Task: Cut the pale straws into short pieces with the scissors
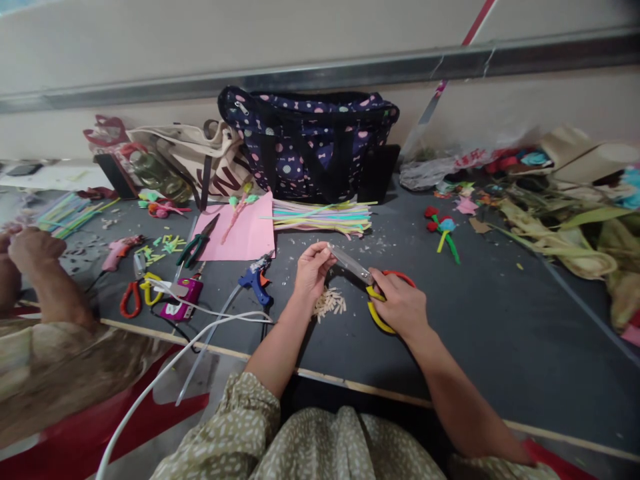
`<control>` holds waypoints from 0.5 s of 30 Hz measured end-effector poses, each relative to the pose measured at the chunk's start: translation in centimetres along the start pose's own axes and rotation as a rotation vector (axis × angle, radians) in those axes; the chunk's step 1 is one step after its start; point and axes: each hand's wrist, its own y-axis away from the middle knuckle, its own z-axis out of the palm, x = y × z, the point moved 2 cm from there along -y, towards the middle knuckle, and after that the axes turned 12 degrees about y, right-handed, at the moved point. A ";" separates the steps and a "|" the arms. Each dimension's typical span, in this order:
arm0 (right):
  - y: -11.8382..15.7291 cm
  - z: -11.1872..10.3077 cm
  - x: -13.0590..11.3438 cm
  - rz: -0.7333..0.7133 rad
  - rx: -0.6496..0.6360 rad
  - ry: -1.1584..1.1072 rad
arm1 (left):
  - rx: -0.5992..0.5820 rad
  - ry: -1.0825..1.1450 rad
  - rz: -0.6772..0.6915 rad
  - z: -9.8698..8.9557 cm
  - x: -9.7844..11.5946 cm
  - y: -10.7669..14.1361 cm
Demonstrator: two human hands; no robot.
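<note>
Matte tabletop, pale slivers | left grip: together | right grip: clamped on metal scissors

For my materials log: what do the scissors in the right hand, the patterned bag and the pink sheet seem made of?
The scissors have smooth grey metal blades, judging by their sheen; the red and yellow handles look like plastic, perhaps rubbery. The bag looks like matte printed fabric, given its soft, sagging top. The pink sheet is probably matte paper or thin card: flat, straight-edged.

Bag navy, dotted; paper pink; glue gun blue.
</note>
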 end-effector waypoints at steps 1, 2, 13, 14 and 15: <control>0.0 0.0 0.0 0.000 -0.008 -0.002 | 0.000 0.000 0.000 0.0 0.0 0.0; 0.1 0.1 0.0 -0.001 -0.015 -0.004 | -0.001 0.000 0.001 0.0 0.0 0.0; 0.1 0.1 -0.2 -0.011 0.012 0.020 | -0.022 0.003 0.014 0.0 -0.4 0.2; 0.1 0.2 -0.3 -0.011 0.014 0.020 | -0.023 0.002 0.015 0.1 -0.4 0.2; 0.1 0.2 -0.3 -0.011 0.012 0.018 | -0.026 0.006 0.016 0.1 -0.4 0.2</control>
